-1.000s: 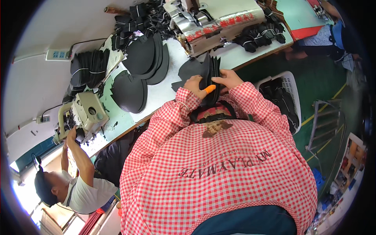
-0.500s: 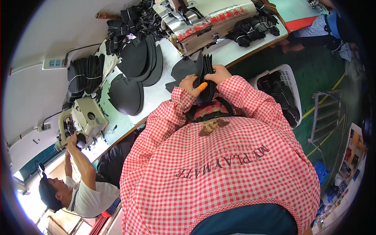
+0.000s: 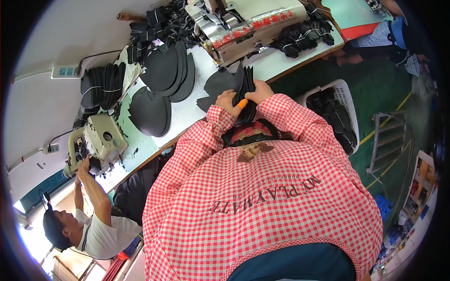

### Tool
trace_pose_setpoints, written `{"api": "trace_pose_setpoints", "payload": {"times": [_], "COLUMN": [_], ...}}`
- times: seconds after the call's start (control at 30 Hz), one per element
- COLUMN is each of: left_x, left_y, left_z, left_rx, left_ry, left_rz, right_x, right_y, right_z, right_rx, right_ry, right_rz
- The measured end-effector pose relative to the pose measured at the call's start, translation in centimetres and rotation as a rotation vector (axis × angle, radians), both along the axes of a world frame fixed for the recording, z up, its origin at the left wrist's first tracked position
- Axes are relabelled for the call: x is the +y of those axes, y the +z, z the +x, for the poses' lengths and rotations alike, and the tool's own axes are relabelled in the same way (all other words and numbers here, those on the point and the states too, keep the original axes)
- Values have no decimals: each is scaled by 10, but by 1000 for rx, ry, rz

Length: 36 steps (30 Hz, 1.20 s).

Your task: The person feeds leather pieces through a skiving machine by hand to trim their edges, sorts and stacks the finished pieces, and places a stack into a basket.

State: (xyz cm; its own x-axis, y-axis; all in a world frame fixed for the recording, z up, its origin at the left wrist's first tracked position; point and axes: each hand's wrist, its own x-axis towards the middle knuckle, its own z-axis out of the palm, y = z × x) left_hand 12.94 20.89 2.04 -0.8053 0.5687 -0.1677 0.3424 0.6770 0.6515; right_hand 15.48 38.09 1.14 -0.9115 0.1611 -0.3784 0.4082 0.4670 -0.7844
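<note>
A stack of black sheet-material pieces (image 3: 244, 83) stands on edge at the table's front, its pointed ends up and slightly fanned. My left hand (image 3: 227, 101) is closed on its left side, an orange finger cover (image 3: 243, 103) on the thumb lying across the near edges. From the right, my right hand (image 3: 261, 92) grips the same stack, thumb against the edges; its other fingers are mostly hidden. Flat beside my left hand lies another black cut piece (image 3: 218, 81). Farther left, rounded black pieces lie in overlapping piles, one upper (image 3: 161, 69) and one lower (image 3: 149, 112).
A sewing machine (image 3: 253, 28) stands beyond my hands, with tied black bundles (image 3: 307, 37) at its right. On the floor at right is a white basket (image 3: 348, 96) of black pieces. At left, a co-worker (image 3: 101, 234) works at another machine (image 3: 106, 134).
My right hand has shifted slightly left, closer against the stack. My left hand stays nearly where it was, and both keep hold.
</note>
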Motion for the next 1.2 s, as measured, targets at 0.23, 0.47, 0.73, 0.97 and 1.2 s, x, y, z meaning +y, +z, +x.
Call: {"api": "trace_pose_setpoints", "payload": {"times": [0.23, 0.47, 0.73, 0.97, 1.2], "left_x": [0, 0, 1, -50, -258], "left_y": [5, -1, 1, 50, 60], "left_z": [0, 1, 3, -30, -60], "left_rx": [-20, -1, 0, 5, -124], "left_ry": [8, 13, 34, 450, 1174], "left_rz": [31, 20, -5, 82, 333], "right_x": [16, 14, 3, 16, 16], "right_y": [13, 18, -28, -31, -29], "right_z": [2, 3, 0, 8, 5], "right_rx": [-356, -347, -92, -48, -131], "right_ry": [-69, -129, -48, -151, -181], "right_rz": [-568, -569, -173, -227, -370]}}
